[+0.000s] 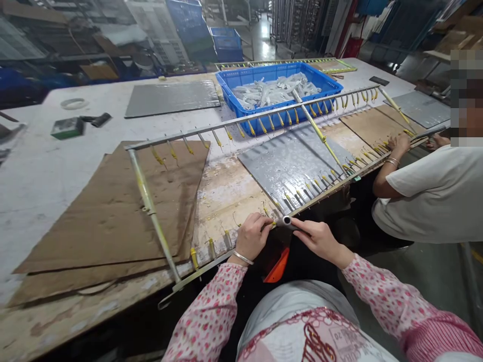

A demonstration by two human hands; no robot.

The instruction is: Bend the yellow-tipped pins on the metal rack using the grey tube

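Observation:
A long metal frame [230, 122] with rows of small yellow-coated hooks [262, 125] along its rails lies tilted over the table. My left hand [251, 236] is at the near rail, thumb and fingers pinched at a small yellow hook there. In my right hand [320, 240] is a short grey tube [287, 221], its round open end facing me. The tube sits right beside my left fingertips, at the rail. Several more hooks stand along the near rail [217, 261] left of my left hand. What lies between my left fingertips is mostly hidden.
A blue crate [241, 108] holding clear plastic pieces stands behind the frame. Brown cardboard [124, 216] and grey sheets [169, 98] lie on the table [33, 166]. At right, a co-worker [433, 196] has both hands at the same frame. A green box [68, 128] sits far left.

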